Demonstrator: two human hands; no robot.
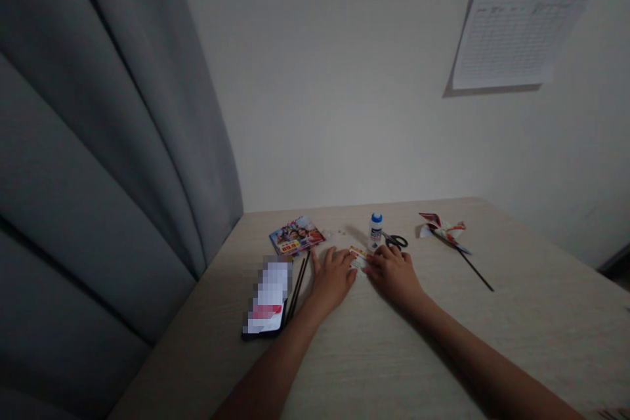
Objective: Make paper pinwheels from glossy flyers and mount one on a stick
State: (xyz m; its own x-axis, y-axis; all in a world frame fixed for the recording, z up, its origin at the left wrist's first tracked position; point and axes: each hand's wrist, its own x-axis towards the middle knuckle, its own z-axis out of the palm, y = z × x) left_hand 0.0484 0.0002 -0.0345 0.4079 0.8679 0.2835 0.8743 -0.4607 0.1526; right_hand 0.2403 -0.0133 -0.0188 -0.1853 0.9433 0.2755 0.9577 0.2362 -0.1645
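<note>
A small piece of printed paper, white with a yellow and red edge, lies on the table between my hands. My left hand is palm down at its left edge. Its thumb and forefinger close on that edge while the outer fingers spread over the tabletop. At the right edge is my right hand, its bent fingers and thumb closed on the paper. My fingertips cover both ends of the piece. Just behind the right hand, a white glue bottle with a blue cap stands upright, next to black-handled scissors.
Left of my hands lie a phone with a lit, blurred screen and dark thin sticks. Colourful printed leaflets lie behind them. A paper pinwheel on a dark stick rests at right. A grey curtain borders the table's left.
</note>
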